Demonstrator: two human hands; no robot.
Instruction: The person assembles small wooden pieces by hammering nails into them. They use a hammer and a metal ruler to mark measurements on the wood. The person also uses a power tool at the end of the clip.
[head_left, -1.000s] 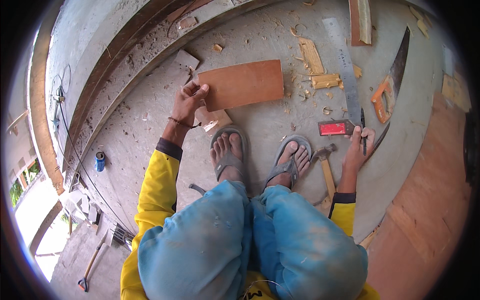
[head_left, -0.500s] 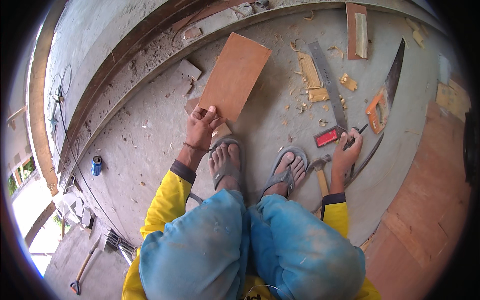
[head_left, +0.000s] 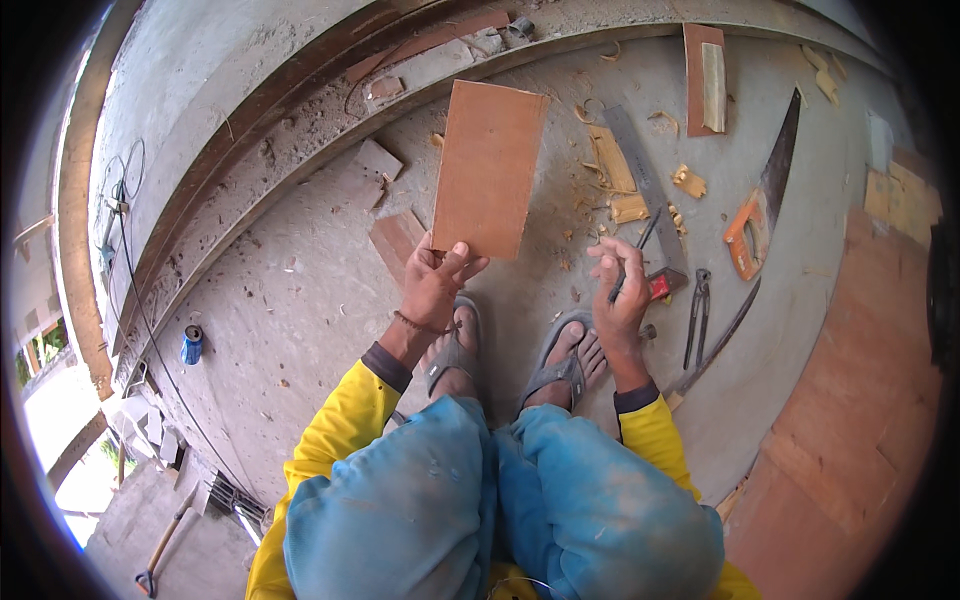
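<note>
My left hand [head_left: 435,280] pinches the lower edge of a reddish-brown rectangular plywood piece [head_left: 490,170], its face tilted up toward me. My right hand [head_left: 625,295] is closed on a thin dark pen-like stick [head_left: 648,228], its upper end pointing up and away. The stick is apart from the board. Beyond the right hand lies a try square, its metal blade [head_left: 640,160] reaching away over the floor. Its red-faced stock [head_left: 665,284] is partly behind that hand. A hammer head [head_left: 648,332] shows beside my right wrist.
To the right lie pincers [head_left: 697,318], an orange-handled handsaw [head_left: 762,215] and a long dark curved strip [head_left: 735,325]. Wood shavings [head_left: 610,160] litter the concrete. Large plywood sheets [head_left: 840,400] cover the far right. A blue can [head_left: 192,345] stands left; board scraps [head_left: 398,238] lie near the left hand.
The plywood piece has shifted right and turned more upright in my left hand. My right hand has moved left toward it with the stick, uncovering the pincers.
</note>
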